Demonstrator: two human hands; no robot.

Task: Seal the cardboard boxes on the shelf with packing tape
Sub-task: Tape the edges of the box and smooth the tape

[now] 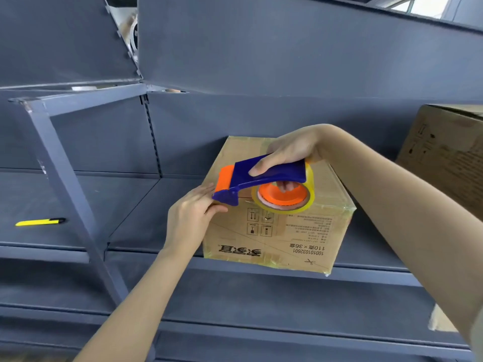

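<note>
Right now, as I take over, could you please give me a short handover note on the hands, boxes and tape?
Right hand: grips the blue-and-orange tape dispenser, held on top of the brown cardboard box.
Left hand: straight fingers rest at the box's top left edge, by the dispenser's nose.
Done: tape shines along this box's edges.
Left: probably this strip; the second brown cardboard box stands at the right, seal unseen.
Yellow utility knife lies on the grey metal shelf.
</note>
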